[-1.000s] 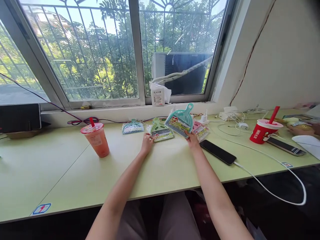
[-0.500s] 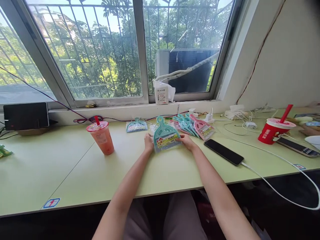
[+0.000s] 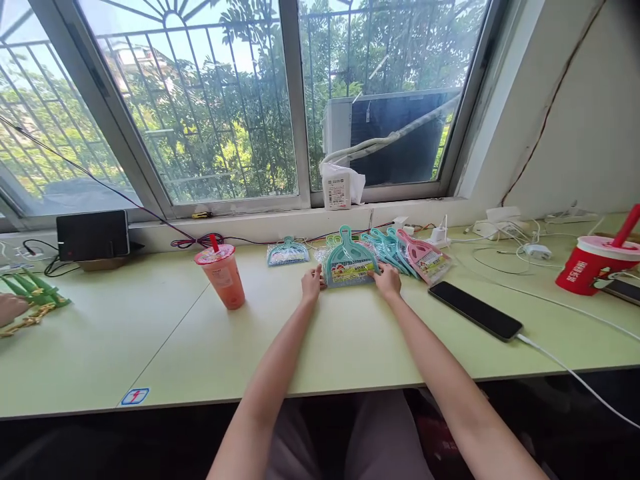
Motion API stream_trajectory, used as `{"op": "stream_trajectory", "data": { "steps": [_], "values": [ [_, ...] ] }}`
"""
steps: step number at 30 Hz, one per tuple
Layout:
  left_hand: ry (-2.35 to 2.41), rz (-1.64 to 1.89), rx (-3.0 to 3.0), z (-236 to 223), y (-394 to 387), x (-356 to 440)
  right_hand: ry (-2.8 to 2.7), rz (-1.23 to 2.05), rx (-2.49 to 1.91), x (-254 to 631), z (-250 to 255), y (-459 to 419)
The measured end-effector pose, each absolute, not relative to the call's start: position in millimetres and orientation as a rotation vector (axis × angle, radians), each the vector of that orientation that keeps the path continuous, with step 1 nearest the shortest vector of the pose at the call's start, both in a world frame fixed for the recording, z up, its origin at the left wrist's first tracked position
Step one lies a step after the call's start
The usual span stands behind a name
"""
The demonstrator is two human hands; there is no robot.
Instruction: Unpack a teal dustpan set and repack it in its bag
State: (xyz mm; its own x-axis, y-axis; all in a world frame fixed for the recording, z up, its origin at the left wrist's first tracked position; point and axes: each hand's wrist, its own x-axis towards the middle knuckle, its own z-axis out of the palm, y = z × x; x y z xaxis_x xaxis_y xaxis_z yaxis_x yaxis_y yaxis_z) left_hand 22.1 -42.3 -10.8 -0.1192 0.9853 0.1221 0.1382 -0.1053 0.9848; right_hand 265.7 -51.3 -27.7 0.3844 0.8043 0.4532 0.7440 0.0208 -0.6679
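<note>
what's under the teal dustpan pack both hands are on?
The teal dustpan pack lies on a green pack, whose handle pokes out behind it. Left hand and right hand grip its corners. Whatever else lies beneath is covered.

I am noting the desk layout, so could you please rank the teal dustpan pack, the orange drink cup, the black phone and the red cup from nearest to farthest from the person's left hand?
From the left hand:
1. Teal dustpan pack, touching it, just right.
2. Orange drink cup, to its left.
3. Black phone, further right, past the right hand.
4. Red cup, far right by the frame edge.
</note>
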Motion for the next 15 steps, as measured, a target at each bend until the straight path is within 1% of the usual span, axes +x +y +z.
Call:
{"op": "stream_trajectory", "data": {
  "steps": [3,6,9,12,15],
  "values": [
    [1.452,1.366,1.62,-12.6,-46.8,28.4,-1.371,0.06,-1.744,263.7,-29.4,-47.3],
    [1.411,1.259,1.812,-16.5,-45.5,36.5,-1.394,0.083,-1.752,261.5,-31.1,-41.7],
    [1.466,1.223,1.692,-16.9,-37.4,44.9,-1.466,0.192,-1.837,257.8,-28.8,-36.6],
    [1.632,1.311,1.516,-12.5,-29.6,53.6,-1.559,0.311,-1.982,253.3,-20.8,-34.0],
    [1.744,1.351,1.459,-6.9,-28.3,60.5,-1.543,0.354,-2.071,249.7,-12.0,-33.8]
  ]
}}
